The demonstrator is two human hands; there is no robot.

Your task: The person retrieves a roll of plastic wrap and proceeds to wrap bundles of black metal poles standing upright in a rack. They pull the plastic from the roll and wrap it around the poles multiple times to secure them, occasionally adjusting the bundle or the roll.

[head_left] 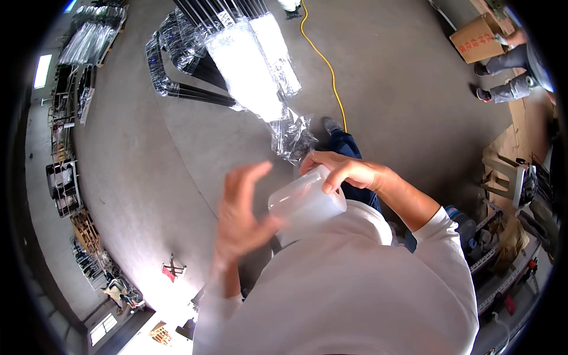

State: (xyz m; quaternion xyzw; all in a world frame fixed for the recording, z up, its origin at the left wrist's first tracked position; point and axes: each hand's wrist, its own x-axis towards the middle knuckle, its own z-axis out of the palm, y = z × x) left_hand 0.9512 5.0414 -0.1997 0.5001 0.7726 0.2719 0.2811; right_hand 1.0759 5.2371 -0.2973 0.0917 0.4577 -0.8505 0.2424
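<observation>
My right hand [349, 171] grips one end of a roll of clear stretch film [305, 201], held close in front of my shirt. To the left of the roll is my left hand [239, 213], blurred by motion, its fingers and thumb apart and its thumb close to the roll's other end. Just beyond the roll, crumpled clear film [291, 136] hangs off the near end of a white-wrapped bundle [245, 65]. Whether that film joins the roll is hard to make out. Black tubes [204, 9] stick out from the bundle's far end, and film-wrapped black frames [183, 53] lie beside it.
A yellow cable [331, 71] crosses the floor ahead. At the far right another person handles a cardboard box [476, 38]. A pale plastic stool [506, 177] and cluttered shelving [503, 278] stand at my right. A small folding stool [173, 269] is at the left.
</observation>
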